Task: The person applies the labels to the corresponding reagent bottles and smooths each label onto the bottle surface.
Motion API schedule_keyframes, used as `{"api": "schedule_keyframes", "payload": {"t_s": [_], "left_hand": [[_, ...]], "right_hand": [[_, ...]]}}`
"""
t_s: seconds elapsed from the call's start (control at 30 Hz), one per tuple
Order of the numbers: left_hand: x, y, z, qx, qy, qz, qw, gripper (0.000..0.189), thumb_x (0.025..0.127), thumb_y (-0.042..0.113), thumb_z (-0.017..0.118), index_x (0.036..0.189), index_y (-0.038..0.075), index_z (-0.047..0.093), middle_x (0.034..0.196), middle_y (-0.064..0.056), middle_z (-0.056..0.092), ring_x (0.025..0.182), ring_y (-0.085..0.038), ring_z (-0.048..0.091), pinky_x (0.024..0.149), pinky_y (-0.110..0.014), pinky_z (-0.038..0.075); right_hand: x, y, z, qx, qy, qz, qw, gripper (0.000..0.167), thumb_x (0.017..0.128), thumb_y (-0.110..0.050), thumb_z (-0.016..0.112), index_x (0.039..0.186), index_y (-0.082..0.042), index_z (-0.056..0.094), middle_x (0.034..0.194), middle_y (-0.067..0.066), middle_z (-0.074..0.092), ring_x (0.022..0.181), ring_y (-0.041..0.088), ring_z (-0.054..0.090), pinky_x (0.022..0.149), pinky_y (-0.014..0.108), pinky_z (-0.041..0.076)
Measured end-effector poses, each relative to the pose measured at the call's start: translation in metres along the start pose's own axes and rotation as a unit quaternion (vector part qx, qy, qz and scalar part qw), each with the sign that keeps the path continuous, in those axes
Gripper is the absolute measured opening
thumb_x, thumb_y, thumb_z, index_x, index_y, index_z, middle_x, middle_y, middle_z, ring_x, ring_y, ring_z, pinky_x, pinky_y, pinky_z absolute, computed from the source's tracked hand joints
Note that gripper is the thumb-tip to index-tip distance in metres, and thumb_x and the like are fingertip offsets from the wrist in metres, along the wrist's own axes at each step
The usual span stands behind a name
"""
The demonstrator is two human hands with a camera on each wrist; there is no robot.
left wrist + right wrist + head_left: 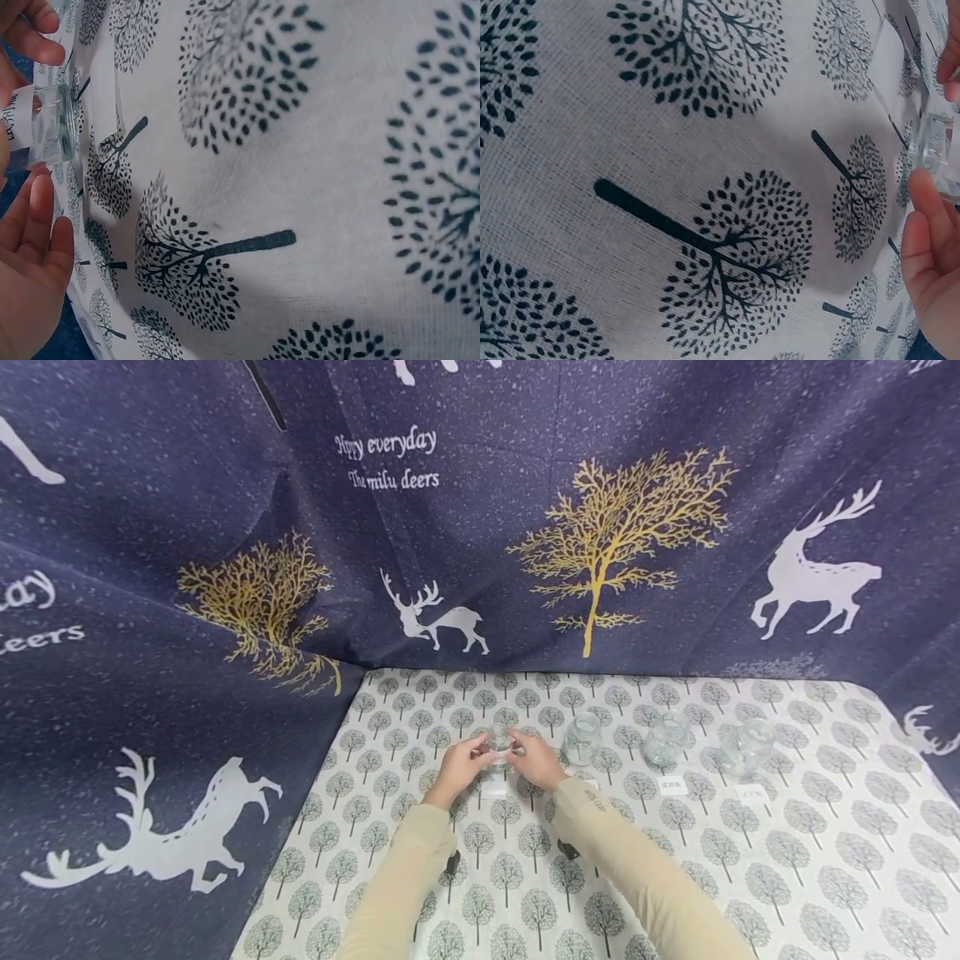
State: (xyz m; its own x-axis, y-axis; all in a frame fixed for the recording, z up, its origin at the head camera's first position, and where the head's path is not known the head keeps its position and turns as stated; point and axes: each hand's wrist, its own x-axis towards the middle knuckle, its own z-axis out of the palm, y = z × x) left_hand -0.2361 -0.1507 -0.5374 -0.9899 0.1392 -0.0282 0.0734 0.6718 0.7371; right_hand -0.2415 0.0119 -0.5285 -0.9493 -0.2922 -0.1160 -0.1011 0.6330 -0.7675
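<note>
Both hands are at a clear glass bottle [498, 741] left of the table's middle. My left hand [459, 768] grips it from the left, and my right hand [538, 762] holds its right side. Across the front of the glass lies a white label [16, 120] with dark characters, the thumbs near its ends. In the left wrist view, the bottle's round glass end faces the cloth, with fingers [37, 217] of the left hand beside it. The right wrist view catches only part of the bottle [934, 146] at its edge. Whether it touches the table is hard to tell.
To the right stand three more clear glass bottles [582, 739], [665, 739], [747, 747]. White label cards [672, 786], [752, 794] lie in front of two. A white slip [493, 788] lies below the hands. A tree-print cloth [510, 902] covers the table; a dark blue curtain [480, 527] hangs behind.
</note>
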Motion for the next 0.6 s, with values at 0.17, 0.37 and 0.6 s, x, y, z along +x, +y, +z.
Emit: {"api": "schedule_keyframes", "payload": {"t_s": [0.17, 0.37, 0.6], "left_hand": [[0.0019, -0.0011, 0.0001, 0.028, -0.002, 0.008, 0.9996, 0.052, 0.078, 0.028, 0.063, 0.125, 0.014, 0.049, 0.096, -0.005, 0.065, 0.075, -0.013, 0.058, 0.061, -0.017, 0.047], [0.0012, 0.0019, 0.0003, 0.053, -0.01, 0.018, 0.9984, 0.061, 0.076, 0.034, 0.066, 0.129, 0.014, 0.044, 0.095, -0.004, 0.063, 0.068, -0.007, 0.052, 0.058, -0.016, 0.045], [0.0031, 0.0002, 0.0058, 0.1, 0.014, 0.057, 0.9933, 0.061, 0.077, 0.034, 0.064, 0.13, 0.012, 0.043, 0.089, -0.004, 0.059, 0.062, -0.006, 0.049, 0.055, -0.015, 0.043]], "right_hand": [[0.0005, 0.0009, 0.0028, -0.014, 0.007, 0.008, 0.9998, 0.06, 0.081, -0.017, 0.062, 0.134, -0.017, 0.035, 0.107, 0.011, 0.06, 0.065, 0.01, 0.058, 0.065, 0.029, 0.05], [0.0023, 0.0028, 0.0045, -0.026, 0.009, -0.012, 0.9996, 0.065, 0.077, -0.025, 0.065, 0.134, -0.015, 0.035, 0.102, 0.009, 0.061, 0.069, 0.012, 0.058, 0.066, 0.028, 0.049], [0.0024, 0.0036, 0.0053, -0.04, 0.014, -0.02, 0.9989, 0.066, 0.076, -0.025, 0.065, 0.134, -0.014, 0.035, 0.101, 0.009, 0.061, 0.076, 0.016, 0.059, 0.071, 0.031, 0.05]]}}
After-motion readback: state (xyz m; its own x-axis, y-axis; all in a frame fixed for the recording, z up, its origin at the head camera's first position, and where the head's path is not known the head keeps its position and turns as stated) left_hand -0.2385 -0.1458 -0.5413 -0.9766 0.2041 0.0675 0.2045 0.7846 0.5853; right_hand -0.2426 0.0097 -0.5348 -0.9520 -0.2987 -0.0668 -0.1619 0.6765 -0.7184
